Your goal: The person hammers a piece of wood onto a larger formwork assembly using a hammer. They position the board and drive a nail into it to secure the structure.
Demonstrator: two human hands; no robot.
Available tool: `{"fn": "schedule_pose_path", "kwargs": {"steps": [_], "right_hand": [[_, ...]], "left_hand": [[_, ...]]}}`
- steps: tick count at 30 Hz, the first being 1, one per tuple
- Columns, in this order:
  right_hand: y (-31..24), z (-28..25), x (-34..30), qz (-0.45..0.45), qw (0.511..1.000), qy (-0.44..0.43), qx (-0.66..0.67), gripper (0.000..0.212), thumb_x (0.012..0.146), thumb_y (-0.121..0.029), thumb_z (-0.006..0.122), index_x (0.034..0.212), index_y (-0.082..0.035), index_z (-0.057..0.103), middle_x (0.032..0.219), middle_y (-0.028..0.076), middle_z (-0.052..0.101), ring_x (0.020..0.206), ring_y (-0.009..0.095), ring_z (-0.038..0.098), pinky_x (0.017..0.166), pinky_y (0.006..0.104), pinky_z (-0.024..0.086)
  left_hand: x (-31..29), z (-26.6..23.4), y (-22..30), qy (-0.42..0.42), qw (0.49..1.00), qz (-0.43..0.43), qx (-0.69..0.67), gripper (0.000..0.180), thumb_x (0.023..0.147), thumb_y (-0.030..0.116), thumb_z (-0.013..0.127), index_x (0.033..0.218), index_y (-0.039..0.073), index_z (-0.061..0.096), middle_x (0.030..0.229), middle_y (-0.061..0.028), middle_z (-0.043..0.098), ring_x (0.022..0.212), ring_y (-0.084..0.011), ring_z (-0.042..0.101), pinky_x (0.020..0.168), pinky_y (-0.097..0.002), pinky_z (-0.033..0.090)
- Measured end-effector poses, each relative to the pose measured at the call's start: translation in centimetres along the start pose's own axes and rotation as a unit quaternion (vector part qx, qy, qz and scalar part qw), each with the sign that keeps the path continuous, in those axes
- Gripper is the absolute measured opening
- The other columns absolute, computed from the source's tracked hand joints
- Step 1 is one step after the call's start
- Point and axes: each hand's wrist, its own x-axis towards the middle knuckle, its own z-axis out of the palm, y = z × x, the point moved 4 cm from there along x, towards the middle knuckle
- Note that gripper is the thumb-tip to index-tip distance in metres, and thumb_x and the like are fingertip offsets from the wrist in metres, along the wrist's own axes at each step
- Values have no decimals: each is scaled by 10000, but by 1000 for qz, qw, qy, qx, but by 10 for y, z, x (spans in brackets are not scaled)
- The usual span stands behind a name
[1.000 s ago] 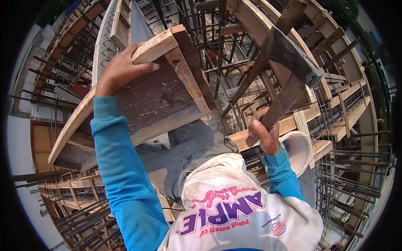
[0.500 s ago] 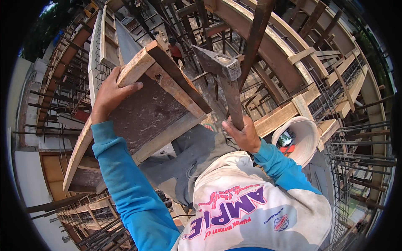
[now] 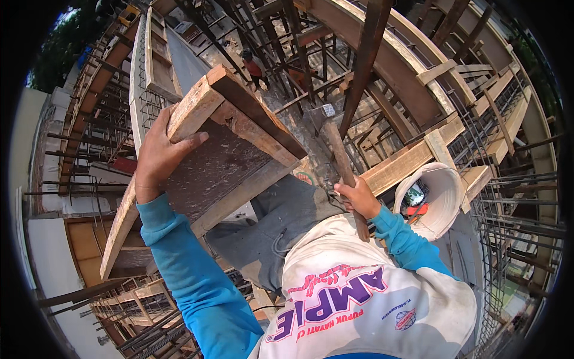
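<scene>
My left hand is wrapped over the raw edge batten of a wooden formwork panel, thumb on its inner side. The panel has a dark brown, scuffed face framed with pale and dark timber strips, and it lies tilted across the left of my lap. In my right hand is a hammer, gripped around its worn wooden handle. The handle's butt end points toward my shirt, and the metal head is beyond the panel's right corner, apart from it.
A whitish bucket with an orange-and-black object inside stands at my right. Curved formwork and steel bars run along the right. Below, among timber props, another person in red stands on the lower level.
The hammer has swung down and away from me, so its head looks smaller and its handle's lower end now shows below my right hand. My left hand keeps its hold on the panel.
</scene>
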Motion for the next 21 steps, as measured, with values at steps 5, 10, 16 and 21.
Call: {"fn": "schedule_pose_path", "kwargs": {"steps": [5,10,16,21], "right_hand": [[-98,28,-24,-319,935,-37,-149,163,966,-167,629,986,-36,533,623,-33,432,550,67,445,483,274,385],[-32,48,-1,-260,945,-2,-200,168,960,-178,633,969,-28,559,671,-17,483,593,80,460,539,315,432],[15,-1,2,58,990,-25,-127,347,939,-162,612,1243,2,570,695,-17,516,608,76,477,553,288,436],[-62,4,-2,-214,962,-4,-169,388,962,-183,640,1291,-2,544,791,51,650,704,110,612,622,315,506]], "left_hand": [[-5,0,-5,28,1000,12,6,740,693,388,845,1293,52,572,1131,-161,687,1023,-289,674,892,-383,504],[-23,5,15,56,998,14,12,769,670,405,852,1296,55,573,1145,-172,678,1063,-328,668,909,-397,503],[-47,6,15,75,996,35,39,787,661,423,859,1290,47,574,1168,-178,667,1064,-351,668,911,-428,505],[-67,10,28,117,991,52,24,808,634,413,882,1278,34,573,1161,-169,650,1067,-371,646,912,-450,489]]}}
